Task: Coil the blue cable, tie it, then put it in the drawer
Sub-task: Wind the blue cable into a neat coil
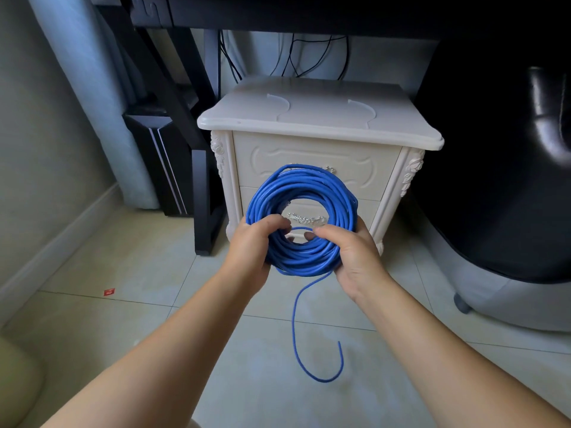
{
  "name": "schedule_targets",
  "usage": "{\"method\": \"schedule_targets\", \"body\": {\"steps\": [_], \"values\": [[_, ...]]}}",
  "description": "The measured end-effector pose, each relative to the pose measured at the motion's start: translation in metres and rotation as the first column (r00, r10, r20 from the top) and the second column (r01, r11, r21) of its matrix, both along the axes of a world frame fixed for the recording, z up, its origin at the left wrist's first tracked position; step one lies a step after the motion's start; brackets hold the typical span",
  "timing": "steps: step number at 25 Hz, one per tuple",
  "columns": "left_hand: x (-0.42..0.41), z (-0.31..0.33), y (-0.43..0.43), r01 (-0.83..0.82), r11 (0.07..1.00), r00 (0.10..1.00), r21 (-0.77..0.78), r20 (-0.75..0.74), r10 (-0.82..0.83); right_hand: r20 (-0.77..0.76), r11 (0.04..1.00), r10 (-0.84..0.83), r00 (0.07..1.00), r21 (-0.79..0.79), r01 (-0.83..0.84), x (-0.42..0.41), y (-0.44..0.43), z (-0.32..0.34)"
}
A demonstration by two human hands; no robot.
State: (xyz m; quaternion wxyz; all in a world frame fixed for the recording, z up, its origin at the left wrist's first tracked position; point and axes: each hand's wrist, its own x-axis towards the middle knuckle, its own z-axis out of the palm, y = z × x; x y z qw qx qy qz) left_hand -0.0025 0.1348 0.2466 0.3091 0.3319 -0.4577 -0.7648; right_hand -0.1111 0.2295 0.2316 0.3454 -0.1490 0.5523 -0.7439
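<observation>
Leftmost, a small red scrap [109, 292] is noted on the tiled floor [123, 335]. A pale curtain [92, 103] and a black desk leg [202, 199] stand behind it.

The left hand [256, 245] is seen at centre-left. Its fingers [275, 223] are curled round the lower left of the blue cable [301, 193], and their tips reach into the coil's opening. One end of a thin white tie [298, 235] is pinched there.

The blue cable is wound into a thick round coil. It is held upright in the air, facing the camera, in front of a cream nightstand [309, 118]. The upper drawer [355, 162] and the lower drawer [367, 208] are both closed. The metal handle [306, 218] of the lower one is seen through the coil's opening.

A loose tail [295, 319] of cable hangs from the bottom of the coil, between the forearms, and ends in an upturned hook. Whether it touches the floor cannot be told.

The right hand [355, 254] mirrors the left. Its fingers [327, 233] are wrapped round the coil's lower right, and the other end of the white tie is pinched at their tips. How the tie is routed round the strands cannot be made out.

At far right a black padded chair [509, 180] is recorded beside the nightstand. Dark wires [309, 57] hang behind the nightstand.
</observation>
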Motion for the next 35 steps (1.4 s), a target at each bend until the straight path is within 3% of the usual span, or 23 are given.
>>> {"method": "schedule_targets", "body": {"steps": [3,6,8,10,12,14,17,20,26,31,35], "values": [[0.003,0.002,-0.007,0.130,0.991,0.989,-0.021,0.077,-0.128,-0.032,0.998,-0.041,0.999,0.049,0.042,-0.008,0.000,0.003],[0.005,0.006,-0.018,0.164,0.935,0.978,-0.316,0.180,-0.111,-0.199,0.994,-0.013,0.980,0.108,0.035,-0.016,0.002,0.011],[0.009,0.008,-0.022,0.239,0.818,0.957,-0.524,0.268,-0.108,-0.421,0.973,0.071,0.904,0.228,0.030,-0.016,0.006,0.017],[0.011,0.006,-0.026,0.370,0.678,0.908,-0.636,0.401,-0.119,-0.586,0.933,0.225,0.778,0.359,0.001,-0.013,0.009,0.023],[0.012,0.005,-0.025,0.482,0.571,0.847,-0.664,0.519,-0.112,-0.661,0.878,0.359,0.659,0.479,0.003,-0.010,0.011,0.025],[0.011,0.004,-0.021,0.505,0.553,0.830,-0.663,0.549,-0.099,-0.674,0.852,0.403,0.619,0.524,0.015,-0.009,0.011,0.026],[0.009,0.006,-0.017,0.429,0.590,0.869,-0.684,0.491,-0.062,-0.682,0.886,0.360,0.636,0.463,-0.006,-0.007,0.011,0.025],[0.006,0.008,-0.015,0.316,0.692,0.916,-0.649,0.398,-0.045,-0.624,0.927,0.305,0.720,0.367,-0.075,-0.010,0.014,0.028],[0.002,0.008,-0.014,0.065,0.917,0.980,-0.394,0.199,0.016,-0.200,0.959,0.278,0.939,0.110,-0.261,-0.024,0.020,0.019],[-0.002,0.005,-0.004,-0.117,0.986,0.990,-0.116,0.062,0.125,-0.005,0.995,0.093,0.996,-0.022,-0.093,-0.003,0.009,0.005],[-0.006,-0.002,0.008,-0.113,0.994,0.993,0.007,0.020,0.113,0.102,0.998,-0.016,0.995,-0.051,0.022,0.000,0.004,0.006]]}}
